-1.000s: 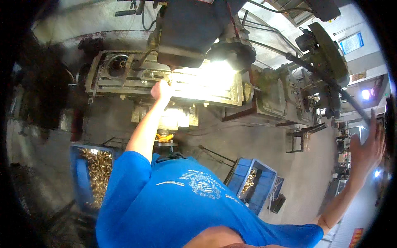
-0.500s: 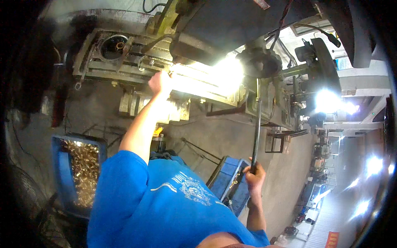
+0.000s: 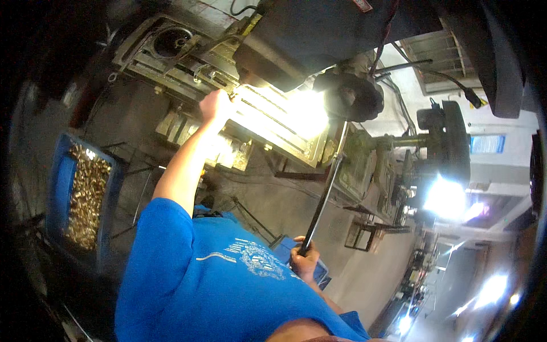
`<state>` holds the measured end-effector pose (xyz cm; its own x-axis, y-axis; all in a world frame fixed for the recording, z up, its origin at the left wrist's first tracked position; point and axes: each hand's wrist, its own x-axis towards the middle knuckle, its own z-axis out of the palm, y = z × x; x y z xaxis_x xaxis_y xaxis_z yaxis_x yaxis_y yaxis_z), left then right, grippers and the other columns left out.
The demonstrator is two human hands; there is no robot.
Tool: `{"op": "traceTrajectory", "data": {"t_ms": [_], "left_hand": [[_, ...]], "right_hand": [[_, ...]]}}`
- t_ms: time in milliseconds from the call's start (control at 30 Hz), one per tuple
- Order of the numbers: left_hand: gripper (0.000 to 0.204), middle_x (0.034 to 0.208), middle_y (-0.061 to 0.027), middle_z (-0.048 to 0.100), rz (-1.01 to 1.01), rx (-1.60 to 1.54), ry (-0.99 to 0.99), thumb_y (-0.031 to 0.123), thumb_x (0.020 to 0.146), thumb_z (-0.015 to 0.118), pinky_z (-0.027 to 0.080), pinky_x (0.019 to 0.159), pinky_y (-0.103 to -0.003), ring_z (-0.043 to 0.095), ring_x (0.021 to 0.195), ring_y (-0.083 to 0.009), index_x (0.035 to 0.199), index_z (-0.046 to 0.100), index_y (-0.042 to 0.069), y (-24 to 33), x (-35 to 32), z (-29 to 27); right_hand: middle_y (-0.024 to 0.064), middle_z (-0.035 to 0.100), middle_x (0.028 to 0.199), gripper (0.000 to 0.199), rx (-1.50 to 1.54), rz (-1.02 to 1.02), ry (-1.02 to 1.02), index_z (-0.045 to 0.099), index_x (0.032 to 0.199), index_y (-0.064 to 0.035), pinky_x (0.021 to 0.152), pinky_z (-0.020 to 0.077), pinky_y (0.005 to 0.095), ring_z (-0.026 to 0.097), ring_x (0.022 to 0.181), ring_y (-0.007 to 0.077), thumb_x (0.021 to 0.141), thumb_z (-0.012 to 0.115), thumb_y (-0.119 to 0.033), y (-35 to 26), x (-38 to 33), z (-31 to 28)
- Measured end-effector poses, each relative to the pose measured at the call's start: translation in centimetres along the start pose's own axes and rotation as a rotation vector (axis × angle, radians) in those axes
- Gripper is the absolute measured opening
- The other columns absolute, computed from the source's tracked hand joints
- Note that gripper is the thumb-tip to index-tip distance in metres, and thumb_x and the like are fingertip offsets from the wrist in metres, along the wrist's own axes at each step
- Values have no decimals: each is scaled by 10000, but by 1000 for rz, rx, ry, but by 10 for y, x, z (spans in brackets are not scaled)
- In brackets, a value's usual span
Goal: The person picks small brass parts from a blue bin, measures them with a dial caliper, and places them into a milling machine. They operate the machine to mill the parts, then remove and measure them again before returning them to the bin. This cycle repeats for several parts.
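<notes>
My left hand (image 3: 216, 105) reaches out to the edge of the brightly lit machine table (image 3: 273, 119), under the dark machine head (image 3: 319, 40). Glare hides whether its fingers hold anything. My right hand (image 3: 305, 261) is closed around the lower end of a long black lever (image 3: 323, 199). The lever slants up toward the round spindle housing (image 3: 350, 97). My blue shirt (image 3: 216, 285) fills the lower middle of the view.
A blue bin (image 3: 57, 188) full of small brass parts (image 3: 85, 194) stands at my left. Another blue bin (image 3: 322, 276) shows behind my right hand. Grey concrete floor (image 3: 285, 199) lies below the machine. More machines (image 3: 444, 142) line the aisle at right.
My right hand came in from far out at the right, took hold of the black lever and has brought it lower. My left hand stays at the machine table.
</notes>
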<state>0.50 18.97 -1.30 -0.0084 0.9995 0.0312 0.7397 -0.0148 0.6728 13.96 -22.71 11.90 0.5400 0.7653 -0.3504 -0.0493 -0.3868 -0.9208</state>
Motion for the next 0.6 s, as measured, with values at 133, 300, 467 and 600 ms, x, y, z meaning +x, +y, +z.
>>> {"op": "traceTrajectory", "data": {"t_ms": [133,300,467,600], "left_hand": [[482,607,-152,609,-27,6,-19,507,688,618,465,523,-399,619,589,-306,628,626,28,3,-1,-2],[506,659,-156,631,-65,31,-77,535,665,625,471,541,-409,633,634,-321,666,642,30,2,1,5],[533,679,-158,636,-44,100,-59,581,665,620,477,574,-413,637,674,-322,678,657,49,1,6,6],[597,676,-164,639,-21,139,-49,619,672,590,486,580,-404,645,677,-318,683,657,25,8,11,3]], "right_hand": [[6,487,627,345,193,1,-31,496,946,-6,436,328,203,437,489,70,637,646,-32,24,8,-4],[-4,485,643,324,370,75,-88,482,872,-51,469,312,200,424,520,68,610,662,-115,36,13,-2],[-46,424,626,179,21,-3,98,476,789,-77,463,284,213,374,524,55,655,587,-119,28,19,15],[-57,392,609,141,-78,-61,109,477,758,-74,456,275,226,343,532,46,649,556,-117,27,24,19]]}}
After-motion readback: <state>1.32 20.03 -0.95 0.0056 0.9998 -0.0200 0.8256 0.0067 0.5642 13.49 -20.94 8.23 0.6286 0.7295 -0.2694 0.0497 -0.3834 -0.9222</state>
